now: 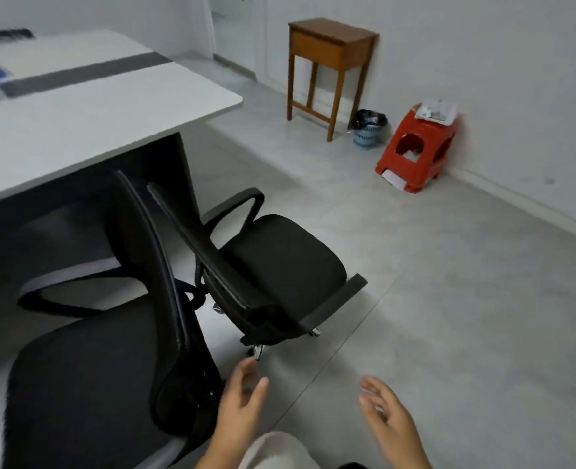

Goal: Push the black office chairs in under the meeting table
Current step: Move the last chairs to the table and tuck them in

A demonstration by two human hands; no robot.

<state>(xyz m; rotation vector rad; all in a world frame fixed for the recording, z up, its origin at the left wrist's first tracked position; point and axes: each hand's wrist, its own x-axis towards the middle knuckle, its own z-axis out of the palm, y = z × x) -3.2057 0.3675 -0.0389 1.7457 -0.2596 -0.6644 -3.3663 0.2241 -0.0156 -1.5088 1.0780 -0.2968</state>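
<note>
Black chairs (273,262) stand outside the table (76,106); both hands (242,407) (388,414), open and empty, should be pressed squarely on a backrest.

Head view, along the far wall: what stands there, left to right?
Wooden side table → bin → red stool with papers on top.

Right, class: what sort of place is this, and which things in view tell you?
Most likely an office meeting room. A long white meeting table with a grey centre strip, two black office chairs, the nearer chair and the farther chair, a tiled floor and plain walls.
</note>
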